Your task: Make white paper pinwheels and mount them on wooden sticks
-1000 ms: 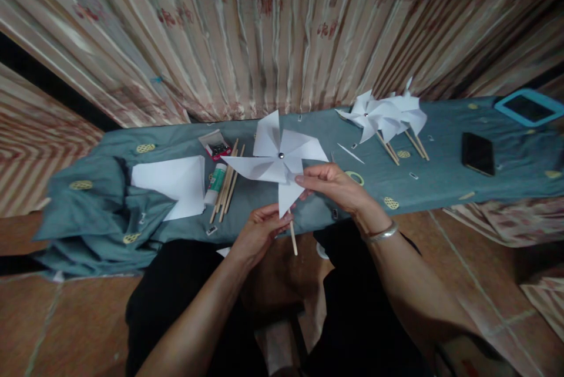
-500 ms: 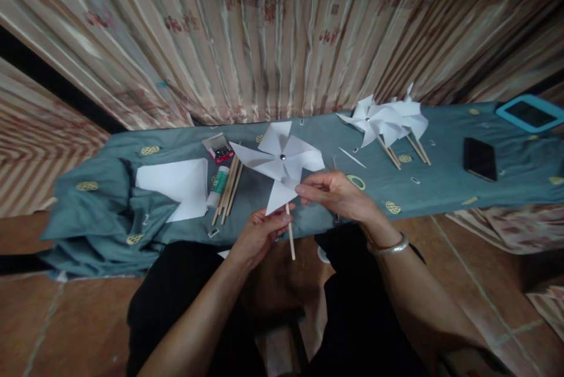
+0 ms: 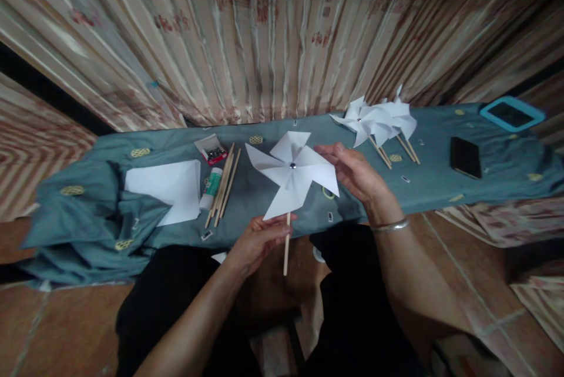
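The green label on the white tube (image 3: 210,188) and the print on the red box (image 3: 215,154), both left of centre, are too small to read, as are the marks on the grey-green cloth (image 3: 427,189) that runs across the middle of the frame below a pleated, patterned curtain (image 3: 273,60) and above brown floor tiles (image 3: 458,265). At the frame's centre, a white paper pinwheel (image 3: 292,177) stands nearly upright, its stick (image 3: 286,256) pinched between the left hand's (image 3: 259,242) thumb and fingers, while the right hand (image 3: 356,174), loosely open, is beside the right-hand blades, contact unclear.
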Demonstrator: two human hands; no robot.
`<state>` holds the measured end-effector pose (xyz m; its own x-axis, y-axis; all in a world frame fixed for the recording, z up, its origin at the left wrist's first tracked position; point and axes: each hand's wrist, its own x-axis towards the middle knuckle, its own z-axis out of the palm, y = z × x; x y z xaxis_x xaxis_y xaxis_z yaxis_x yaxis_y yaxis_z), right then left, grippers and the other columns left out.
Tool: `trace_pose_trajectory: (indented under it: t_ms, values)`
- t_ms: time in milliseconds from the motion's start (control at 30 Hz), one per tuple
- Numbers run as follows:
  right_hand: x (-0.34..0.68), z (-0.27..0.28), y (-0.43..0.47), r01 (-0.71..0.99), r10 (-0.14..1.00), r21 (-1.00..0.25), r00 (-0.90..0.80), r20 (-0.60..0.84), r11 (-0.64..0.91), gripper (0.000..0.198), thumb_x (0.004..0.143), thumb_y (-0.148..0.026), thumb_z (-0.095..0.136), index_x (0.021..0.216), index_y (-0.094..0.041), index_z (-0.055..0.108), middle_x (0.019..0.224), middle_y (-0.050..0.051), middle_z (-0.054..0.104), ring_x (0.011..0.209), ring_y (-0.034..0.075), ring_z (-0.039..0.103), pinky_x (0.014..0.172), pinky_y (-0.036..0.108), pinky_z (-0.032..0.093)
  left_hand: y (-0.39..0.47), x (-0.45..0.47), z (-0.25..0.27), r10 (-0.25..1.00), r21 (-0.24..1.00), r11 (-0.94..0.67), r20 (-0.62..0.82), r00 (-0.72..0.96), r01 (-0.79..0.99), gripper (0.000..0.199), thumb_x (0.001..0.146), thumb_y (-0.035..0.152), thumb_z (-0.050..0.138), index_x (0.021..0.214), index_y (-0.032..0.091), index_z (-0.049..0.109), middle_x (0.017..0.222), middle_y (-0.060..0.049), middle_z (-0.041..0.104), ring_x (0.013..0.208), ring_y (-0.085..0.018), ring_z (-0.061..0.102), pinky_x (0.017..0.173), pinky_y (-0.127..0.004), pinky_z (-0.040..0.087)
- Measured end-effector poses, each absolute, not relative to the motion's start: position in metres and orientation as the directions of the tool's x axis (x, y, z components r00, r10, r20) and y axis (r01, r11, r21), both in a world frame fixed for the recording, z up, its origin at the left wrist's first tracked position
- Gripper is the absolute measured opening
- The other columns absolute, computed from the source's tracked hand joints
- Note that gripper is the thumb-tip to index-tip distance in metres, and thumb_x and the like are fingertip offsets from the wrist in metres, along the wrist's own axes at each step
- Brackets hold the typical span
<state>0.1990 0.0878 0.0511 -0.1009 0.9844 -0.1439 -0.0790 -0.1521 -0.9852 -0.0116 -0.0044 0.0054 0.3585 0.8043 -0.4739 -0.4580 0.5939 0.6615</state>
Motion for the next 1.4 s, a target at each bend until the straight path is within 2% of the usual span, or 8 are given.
trace_pose_trajectory:
  t_ms: [167,367,867,1200,1400]
  values:
    - [0.1913,0.0473,0.0875,-0.042,0.957,-0.972,-0.190,-0.220,-0.232,0.048,0.062,-0.064,0.076,0.072,-0.018,0.071,0.064,0.003,0.070,0.055,0.015,0.060,0.052,0.026,0.046,-0.0064,-0.0104,0.0055,0.800,0.684,0.598,-0.482,0.356,-0.418,0.033,0.046,0.029,0.090,0.074,0.016,0.078,0.067,-0.002,0.069,0.060,-0.008,0.054,0.061,-0.021,0.040]
    - [0.1900,0.0489,0.0872,-0.083,0.942,-0.957,-0.221,-0.254,-0.278,0.041,0.057,-0.055,0.082,0.068,-0.016,0.072,0.058,0.001,0.068,0.048,0.010,0.056,0.046,0.022,0.041,-0.0076,-0.0111,0.0048,0.804,0.699,0.592,-0.477,0.355,-0.402,0.030,0.048,0.029,0.089,0.073,0.016,0.078,0.068,-0.001,0.069,0.058,-0.008,0.052,0.061,-0.023,0.039]
    - [0.1916,0.0487,0.0837,-0.062,0.952,-0.963,-0.185,-0.245,-0.261,0.029,0.058,-0.046,0.084,0.067,-0.021,0.074,0.060,0.000,0.070,0.048,0.010,0.056,0.047,0.022,0.040,-0.0068,-0.0098,0.0033,0.792,0.686,0.609,-0.491,0.364,-0.398,0.032,0.048,0.027,0.089,0.076,0.017,0.079,0.069,-0.003,0.071,0.060,-0.009,0.055,0.063,-0.023,0.041]
    - [0.1894,0.0451,0.0835,-0.019,0.969,-0.979,-0.144,-0.199,-0.203,0.031,0.060,-0.049,0.083,0.071,-0.021,0.075,0.063,0.001,0.072,0.051,0.012,0.057,0.047,0.023,0.042,-0.0069,-0.0098,0.0051,0.804,0.702,0.591,-0.474,0.359,-0.398,0.029,0.048,0.027,0.088,0.074,0.017,0.078,0.070,-0.003,0.071,0.061,-0.009,0.055,0.063,-0.024,0.040]
    - [0.1885,0.0467,0.0825,-0.038,0.964,-0.973,-0.148,-0.219,-0.227,0.028,0.060,-0.046,0.084,0.071,-0.021,0.076,0.063,0.000,0.072,0.051,0.012,0.058,0.048,0.024,0.043,-0.0074,-0.0109,0.0054,0.795,0.698,0.602,-0.479,0.372,-0.387,0.031,0.049,0.026,0.088,0.077,0.016,0.078,0.063,-0.001,0.068,0.058,-0.009,0.054,0.062,-0.023,0.039]
